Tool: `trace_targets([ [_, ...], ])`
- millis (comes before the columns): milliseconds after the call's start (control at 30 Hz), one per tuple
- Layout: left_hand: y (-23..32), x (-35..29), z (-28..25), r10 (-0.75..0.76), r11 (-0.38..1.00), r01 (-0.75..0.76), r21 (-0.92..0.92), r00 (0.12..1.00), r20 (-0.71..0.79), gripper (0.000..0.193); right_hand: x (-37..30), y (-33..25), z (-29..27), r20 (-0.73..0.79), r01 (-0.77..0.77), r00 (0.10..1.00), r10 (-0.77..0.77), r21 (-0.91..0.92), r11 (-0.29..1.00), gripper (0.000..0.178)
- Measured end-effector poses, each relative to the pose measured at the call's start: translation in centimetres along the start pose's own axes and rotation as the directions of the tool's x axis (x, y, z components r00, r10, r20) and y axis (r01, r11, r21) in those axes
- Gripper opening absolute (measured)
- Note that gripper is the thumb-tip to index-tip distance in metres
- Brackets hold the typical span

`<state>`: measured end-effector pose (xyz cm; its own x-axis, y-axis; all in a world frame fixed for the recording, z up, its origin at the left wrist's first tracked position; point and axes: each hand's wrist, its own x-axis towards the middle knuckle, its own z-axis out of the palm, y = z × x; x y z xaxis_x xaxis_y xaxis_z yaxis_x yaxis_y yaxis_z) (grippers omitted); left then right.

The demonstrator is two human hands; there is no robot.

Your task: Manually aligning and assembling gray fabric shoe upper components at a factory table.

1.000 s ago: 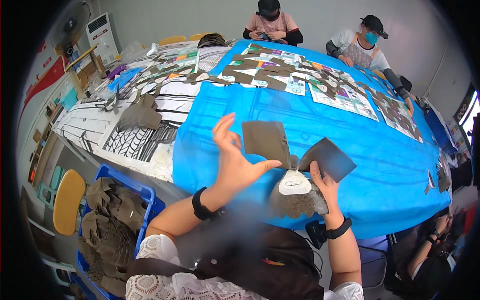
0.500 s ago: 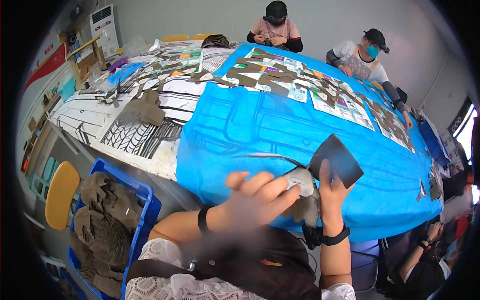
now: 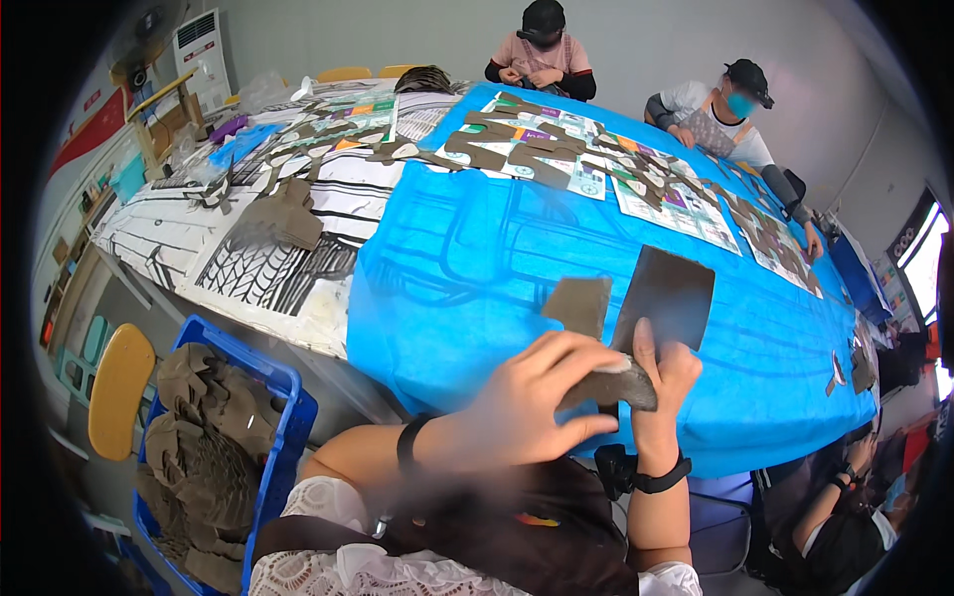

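Note:
Above the near edge of the blue-covered table, both my hands hold a limp grey-brown cut piece of sheet material. My right hand is closed on it, thumb up along its dark, broad end. Close beside it, my left hand grips a curled part of brown material between thumb and bent fingers. A lighter brown flap stands up behind the left fingers. Whether flap, curl and dark end are all one piece, I cannot tell, as my fingers cover the places between them.
A blue crate of stacked brown cut pieces stands at my lower left, by a yellow chair. Printed sheets bearing brown pieces lie across the table. Another brown stack rests on the patterned cover. Two people work at the far side.
The brown piece has been turned over: its pale, marked face no longer shows. My left fingers have closed onto its curled part, and the dark end stands more upright.

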<state>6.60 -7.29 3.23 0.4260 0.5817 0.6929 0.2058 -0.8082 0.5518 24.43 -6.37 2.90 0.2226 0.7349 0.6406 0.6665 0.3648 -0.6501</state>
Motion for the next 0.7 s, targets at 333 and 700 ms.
trace_targets([
  [333, -1.9, 0.2, 3.3, -0.379, 0.863, 0.254, -0.436, 0.897, -0.227, 0.015, -1.5, 2.8, 0.7, 0.034, -0.297, 0.947, 0.318, 0.464, 0.834, 0.025],
  [700, -1.9, 0.4, 2.8, -0.388, 0.875, 0.352, -0.331, 0.921, -0.047, 0.025, -2.6, 0.8, -0.2, 0.154, -0.416, 0.875, 0.46, 0.725, 0.549, 0.027],
])
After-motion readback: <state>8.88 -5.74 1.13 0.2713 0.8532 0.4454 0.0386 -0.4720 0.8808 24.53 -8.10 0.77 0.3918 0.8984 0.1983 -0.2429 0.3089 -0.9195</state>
